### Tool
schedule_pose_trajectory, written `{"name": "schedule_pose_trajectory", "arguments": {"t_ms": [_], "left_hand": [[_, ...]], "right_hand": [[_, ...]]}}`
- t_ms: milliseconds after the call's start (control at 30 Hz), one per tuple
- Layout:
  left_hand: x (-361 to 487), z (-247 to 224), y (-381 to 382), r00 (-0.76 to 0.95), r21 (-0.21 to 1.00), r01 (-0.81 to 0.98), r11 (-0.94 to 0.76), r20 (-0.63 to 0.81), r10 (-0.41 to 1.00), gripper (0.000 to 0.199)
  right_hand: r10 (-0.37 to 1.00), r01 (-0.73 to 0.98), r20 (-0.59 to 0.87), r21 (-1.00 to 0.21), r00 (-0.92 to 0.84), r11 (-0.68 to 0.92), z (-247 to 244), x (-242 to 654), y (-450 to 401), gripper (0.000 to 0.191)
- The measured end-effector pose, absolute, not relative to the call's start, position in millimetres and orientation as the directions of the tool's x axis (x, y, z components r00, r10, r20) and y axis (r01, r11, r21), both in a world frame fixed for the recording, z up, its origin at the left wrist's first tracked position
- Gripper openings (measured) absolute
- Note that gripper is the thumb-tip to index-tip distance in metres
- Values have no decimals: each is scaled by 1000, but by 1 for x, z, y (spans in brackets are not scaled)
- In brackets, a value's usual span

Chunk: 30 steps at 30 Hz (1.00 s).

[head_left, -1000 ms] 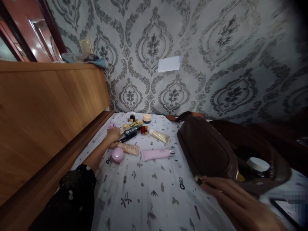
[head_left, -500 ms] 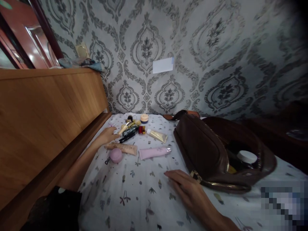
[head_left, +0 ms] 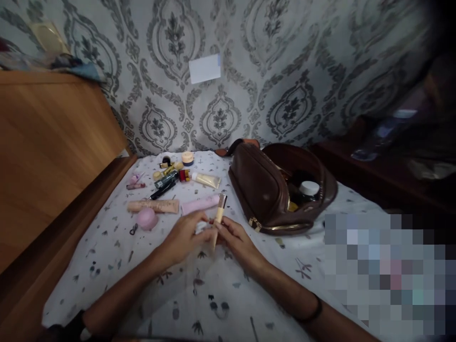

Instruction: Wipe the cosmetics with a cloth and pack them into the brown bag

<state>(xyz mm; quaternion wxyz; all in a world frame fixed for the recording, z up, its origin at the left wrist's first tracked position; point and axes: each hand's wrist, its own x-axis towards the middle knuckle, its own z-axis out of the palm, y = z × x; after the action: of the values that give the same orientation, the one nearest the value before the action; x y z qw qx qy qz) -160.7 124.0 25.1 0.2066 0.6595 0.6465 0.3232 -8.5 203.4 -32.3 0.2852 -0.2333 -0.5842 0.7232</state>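
Tubes, three in number, are laid flat: one tan tube (head_left: 155, 205), one pink tube (head_left: 199, 204) and one cream tube (head_left: 207, 180). Two jars are also seen, a round pink jar (head_left: 147, 219) and a peach-lidded jar (head_left: 187, 158), with one dark bottle (head_left: 166, 179) and one black, pen-like tube (head_left: 163, 191) between them. A single brown handbag (head_left: 258, 178) is left open, and one white-lidded container (head_left: 309, 189) is held within it. All are supported by a white sheet (head_left: 171, 285) printed with leaf motifs, bordered on the left by a wooden panel (head_left: 53, 137) and behind by damask wallpaper (head_left: 242, 109), to which one white card (head_left: 205, 69) is attached. A slender cream-and-metallic stick (head_left: 221, 208) is pinched by the fingertips of the right hand (head_left: 240, 242), its metallic end projecting above the grip. The left hand (head_left: 183, 236) is placed just beside it, fingers curled; whether anything is gripped there cannot be told.
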Motion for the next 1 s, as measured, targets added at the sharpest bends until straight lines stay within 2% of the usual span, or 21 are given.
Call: {"name": "schedule_pose_trajectory", "arguments": {"t_ms": [100, 167, 267, 367, 433, 533, 633, 700, 767, 833, 900, 1000], "left_hand": [[-168, 34, 132, -148, 638, 752, -166, 409, 900, 28], [-169, 32, 137, -65, 524, 813, -254, 514, 855, 33], [-167, 17, 142, 132, 356, 880, -315, 454, 881, 31], [-168, 4, 145, 151, 313, 910, -271, 357, 922, 30], [-171, 3, 145, 70, 371, 904, -210, 357, 932, 34], [-178, 9, 145, -107, 617, 779, -109, 303, 947, 33], [-182, 13, 145, -270, 866, 500, 16, 139, 953, 34], [-181, 11, 146, -350, 962, 267, 61, 38, 936, 40], [-177, 8, 147, -399, 998, 17, 60, -48, 916, 46], [-170, 6, 146, -427, 981, -190, 32, -112, 897, 51], [-161, 4, 144, -449, 953, -304, 6, -149, 881, 54], [-146, 2, 138, -460, 938, -343, 37, -202, 864, 59]], "right_hand": [[619, -90, -66, -972, -782, -217, -29, -5, 203, 54], [567, -61, -52, -982, -822, -179, -26, -3, 202, 55], [516, -74, -17, -985, -856, -155, -24, -1, 202, 52], [489, -66, -14, -987, -872, -146, -26, 1, 204, 48], [458, -45, -15, -992, -889, -119, -27, 2, 205, 45], [438, -23, -11, -997, -899, -73, -27, 4, 205, 42], [439, -5, -15, -999, -898, -45, -28, 5, 204, 42], [451, -15, -5, -999, -892, -41, -28, 5, 203, 43], [463, -37, 1, -997, -886, -68, -29, 4, 203, 43], [469, -59, 0, -992, -883, -111, -29, 2, 202, 41], [483, -73, -5, -987, -875, -141, -30, 0, 200, 40], [530, -85, -16, -982, -848, -166, -32, -3, 197, 41]]}}
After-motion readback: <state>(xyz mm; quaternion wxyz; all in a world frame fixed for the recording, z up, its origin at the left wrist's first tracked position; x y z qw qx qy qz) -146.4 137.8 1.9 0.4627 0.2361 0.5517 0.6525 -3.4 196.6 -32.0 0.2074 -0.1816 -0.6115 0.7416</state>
